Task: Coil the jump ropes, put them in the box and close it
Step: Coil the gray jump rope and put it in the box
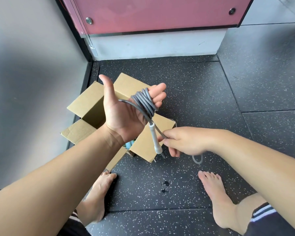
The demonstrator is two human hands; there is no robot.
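A grey jump rope (144, 101) is wound in several loops round the fingers of my left hand (124, 109), which is held palm up with the thumb out, over the cardboard box (90, 106). One pale grey handle (155, 138) hangs down from the coil. My right hand (180, 141) pinches the loose strand of the rope just right of that handle. A short bit of rope (198, 158) lies on the floor under my right wrist. The box stands with its flaps open; something light blue (129, 144) shows inside, mostly hidden by my left wrist.
The box sits in a corner, with a grey wall (32, 65) on the left and a pink panel over a white base (157, 43) behind. My bare feet (99, 196) (218, 198) stand on the black speckled floor, which runs on to the right.
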